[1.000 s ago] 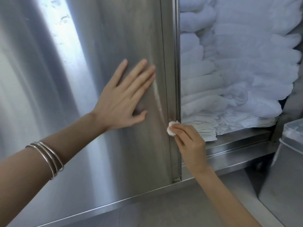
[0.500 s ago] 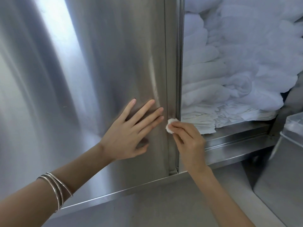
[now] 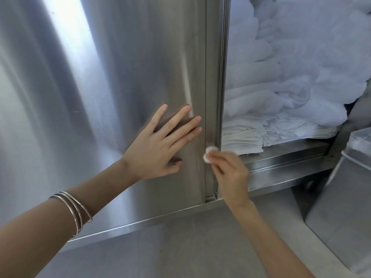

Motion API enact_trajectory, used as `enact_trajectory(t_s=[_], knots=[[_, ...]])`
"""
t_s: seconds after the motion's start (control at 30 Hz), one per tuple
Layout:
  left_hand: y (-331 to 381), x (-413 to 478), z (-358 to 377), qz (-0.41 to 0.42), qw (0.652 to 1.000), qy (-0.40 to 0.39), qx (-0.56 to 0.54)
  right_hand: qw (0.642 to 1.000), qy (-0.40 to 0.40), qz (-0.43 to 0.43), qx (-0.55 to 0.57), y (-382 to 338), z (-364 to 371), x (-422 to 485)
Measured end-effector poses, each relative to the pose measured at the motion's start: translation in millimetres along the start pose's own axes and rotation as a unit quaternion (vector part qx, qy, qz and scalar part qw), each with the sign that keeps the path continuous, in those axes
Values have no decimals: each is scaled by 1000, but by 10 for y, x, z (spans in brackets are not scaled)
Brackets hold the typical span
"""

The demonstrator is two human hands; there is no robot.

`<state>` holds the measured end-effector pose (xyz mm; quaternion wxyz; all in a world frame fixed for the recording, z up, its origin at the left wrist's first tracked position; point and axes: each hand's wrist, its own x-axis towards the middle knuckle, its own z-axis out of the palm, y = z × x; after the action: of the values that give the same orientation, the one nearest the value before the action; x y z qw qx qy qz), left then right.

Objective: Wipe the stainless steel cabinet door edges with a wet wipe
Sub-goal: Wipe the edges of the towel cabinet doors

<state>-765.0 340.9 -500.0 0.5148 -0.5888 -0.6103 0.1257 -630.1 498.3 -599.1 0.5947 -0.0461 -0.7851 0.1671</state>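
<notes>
A stainless steel cabinet door (image 3: 124, 81) fills the left and middle of the view. Its vertical right edge (image 3: 212, 77) runs down to the bottom rail. My left hand (image 3: 158, 145) lies flat on the door face, fingers spread, just left of that edge. My right hand (image 3: 228, 171) pinches a small bunched white wet wipe (image 3: 208, 151) and presses it against the lower part of the door edge.
The open cabinet compartment to the right holds piled white cloths (image 3: 291, 81) and a folded stack (image 3: 243, 137) on a steel shelf (image 3: 285, 157). A steel bin (image 3: 345, 207) stands at the lower right. A grey counter surface (image 3: 180, 247) lies below the door.
My left hand has slid down the door face towards the edge. My right hand stays low on the door edge with the wipe, shifting only slightly.
</notes>
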Motion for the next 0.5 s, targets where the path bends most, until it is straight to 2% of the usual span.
enact_trajectory(t_s=[0.07,0.13,0.33,0.5], knots=[[1,4,-4,2,1000,-2,-2,999,47,-9,3,-11,34,203],[-7,-4,10,0,1000,4,-1,999,42,-12,-6,-1,70,67],[-14,9,-16,4,1000,0,3,996,-66,25,-60,206,127,-784],[-12,11,-3,4,1000,2,11,985,-151,7,-82,231,78,-908]])
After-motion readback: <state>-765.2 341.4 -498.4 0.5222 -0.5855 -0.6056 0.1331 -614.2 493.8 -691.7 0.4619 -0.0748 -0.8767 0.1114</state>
